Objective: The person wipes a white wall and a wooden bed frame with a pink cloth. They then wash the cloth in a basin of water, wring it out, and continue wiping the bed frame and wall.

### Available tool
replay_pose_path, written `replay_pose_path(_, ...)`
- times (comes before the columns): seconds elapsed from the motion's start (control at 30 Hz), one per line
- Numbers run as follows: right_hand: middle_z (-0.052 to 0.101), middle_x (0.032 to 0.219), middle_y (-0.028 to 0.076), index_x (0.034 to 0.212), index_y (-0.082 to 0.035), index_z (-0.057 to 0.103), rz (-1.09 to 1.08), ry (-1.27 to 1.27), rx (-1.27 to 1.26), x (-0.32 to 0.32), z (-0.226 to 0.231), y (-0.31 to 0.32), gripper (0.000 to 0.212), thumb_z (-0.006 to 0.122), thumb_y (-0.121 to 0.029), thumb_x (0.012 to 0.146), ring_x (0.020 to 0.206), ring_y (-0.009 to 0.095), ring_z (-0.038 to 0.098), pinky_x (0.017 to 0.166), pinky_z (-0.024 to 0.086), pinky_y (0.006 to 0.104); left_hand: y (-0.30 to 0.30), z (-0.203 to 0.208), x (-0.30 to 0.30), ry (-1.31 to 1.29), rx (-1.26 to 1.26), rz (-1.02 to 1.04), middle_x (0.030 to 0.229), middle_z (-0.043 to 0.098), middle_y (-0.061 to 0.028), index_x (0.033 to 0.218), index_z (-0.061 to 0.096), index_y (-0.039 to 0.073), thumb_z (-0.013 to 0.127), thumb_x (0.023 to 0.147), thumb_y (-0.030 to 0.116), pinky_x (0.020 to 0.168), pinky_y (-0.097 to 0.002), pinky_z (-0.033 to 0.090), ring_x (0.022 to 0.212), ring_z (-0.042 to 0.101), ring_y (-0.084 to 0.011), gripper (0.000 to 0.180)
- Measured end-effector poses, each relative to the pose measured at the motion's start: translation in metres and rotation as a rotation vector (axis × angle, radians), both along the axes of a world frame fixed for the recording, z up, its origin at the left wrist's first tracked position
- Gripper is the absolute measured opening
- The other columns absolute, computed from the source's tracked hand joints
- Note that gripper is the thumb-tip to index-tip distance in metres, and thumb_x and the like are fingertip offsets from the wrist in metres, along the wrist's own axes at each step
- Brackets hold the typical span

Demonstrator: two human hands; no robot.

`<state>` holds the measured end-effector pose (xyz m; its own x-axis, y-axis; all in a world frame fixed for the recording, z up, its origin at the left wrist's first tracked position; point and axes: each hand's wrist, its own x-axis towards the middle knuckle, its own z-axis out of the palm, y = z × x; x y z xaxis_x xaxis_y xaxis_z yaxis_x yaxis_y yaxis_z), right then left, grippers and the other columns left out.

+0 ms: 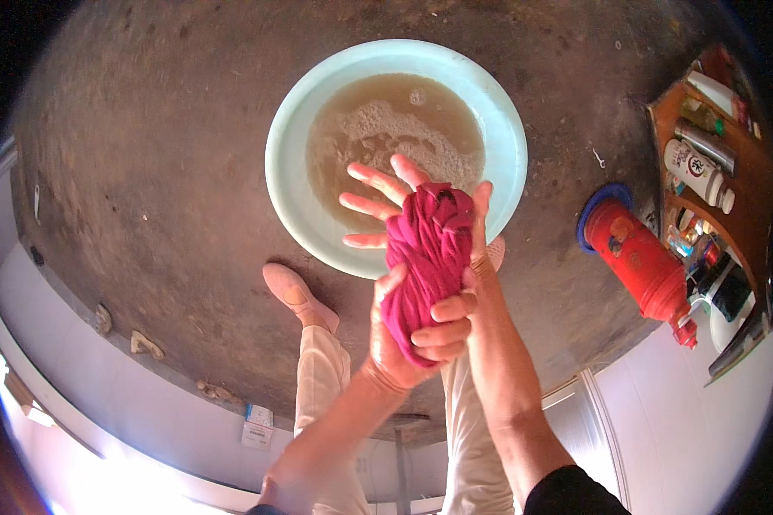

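Note:
A wet, dark pink cloth (pixel 427 266), twisted into a thick bundle, is held up over the near side of a pale turquoise basin (pixel 285 172). My left hand (pixel 391 354) wraps round the lower end of the cloth, its fingers curled over from the right and its thumb on the left. Beneath the upper end, my right hand (pixel 383 184) is open, with fingers spread to the left and thumb up along the right side. The cloth rests against that palm and hides most of it. Murky brown water (pixel 343 129) with patches of foam fills the basin's bottom.
The basin stands on a brown, stained floor (pixel 163 129). At the right are a red thermos flask (pixel 631 253) with a blue base and a wooden shelf (pixel 751 223) holding a white bottle (pixel 698 174) and other items. My pink shoe (pixel 288 287) is close to the basin.

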<state>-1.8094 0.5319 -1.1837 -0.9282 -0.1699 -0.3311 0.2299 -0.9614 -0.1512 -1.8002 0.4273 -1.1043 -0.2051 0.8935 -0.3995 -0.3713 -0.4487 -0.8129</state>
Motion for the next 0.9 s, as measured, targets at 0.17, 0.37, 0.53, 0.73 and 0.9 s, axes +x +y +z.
replay_pose_path(0.17,0.029,0.149,0.013,0.128,-0.022,0.051,-0.277,0.181,-0.339,0.012,0.016,-0.021,0.06,0.051,-0.066,0.087,0.14,0.042,0.024,0.101,0.03,0.0766,0.02,0.011,0.02,-0.064,0.298,0.355,0.081,0.051,-0.0055,0.126,0.044,-0.002,0.072,0.079,0.047,0.052,-0.0225,0.042,0.056,0.049,-0.0116,0.074)
replay_pose_path(0.37,0.045,0.107,0.003,0.105,-0.017,0.051,-0.385,-0.009,-0.443,0.015,0.051,-0.03,0.035,0.058,-0.049,0.093,0.116,0.027,0.044,0.094,0.045,0.0587,0.03,0.03,0.019,0.088,0.305,0.405,0.092,0.056,-0.0087,0.13,0.044,0.0,0.072,0.081,0.046,0.066,-0.023,0.045,0.07,0.055,-0.0146,0.073)
replay_pose_path(0.53,0.049,0.083,0.0,0.081,-0.015,0.046,-0.21,-0.183,-0.469,0.012,0.072,-0.01,0.031,0.047,-0.04,0.099,0.084,0.017,0.05,0.076,0.049,0.0408,0.007,0.055,0.021,0.296,0.044,0.137,0.091,0.057,-0.0084,0.129,0.045,-0.001,0.072,0.081,0.047,0.067,-0.0241,0.047,0.072,0.057,-0.0146,0.073)
replay_pose_path(0.73,0.053,0.063,0.005,0.067,-0.008,0.045,0.28,-0.293,0.041,-0.006,0.103,0.017,0.038,0.048,-0.026,0.1,0.06,0.016,0.055,0.061,0.051,0.0348,-0.037,0.06,-0.021,0.596,-0.164,-0.83,0.092,0.06,-0.0063,0.114,0.054,0.002,0.08,0.076,0.029,0.065,-0.0282,0.045,0.076,0.057,-0.0157,0.053)
replay_pose_path(0.9,0.055,0.059,0.005,0.067,-0.004,0.049,0.468,-0.239,0.361,-0.025,0.108,0.026,0.04,0.049,-0.025,0.101,0.054,0.013,0.055,0.056,0.049,0.0291,-0.037,0.058,-0.03,0.82,-0.311,-1.134,0.095,0.062,-0.0029,0.11,0.058,0.004,0.08,0.078,0.019,0.063,-0.0253,0.048,0.08,0.058,-0.0101,0.042)
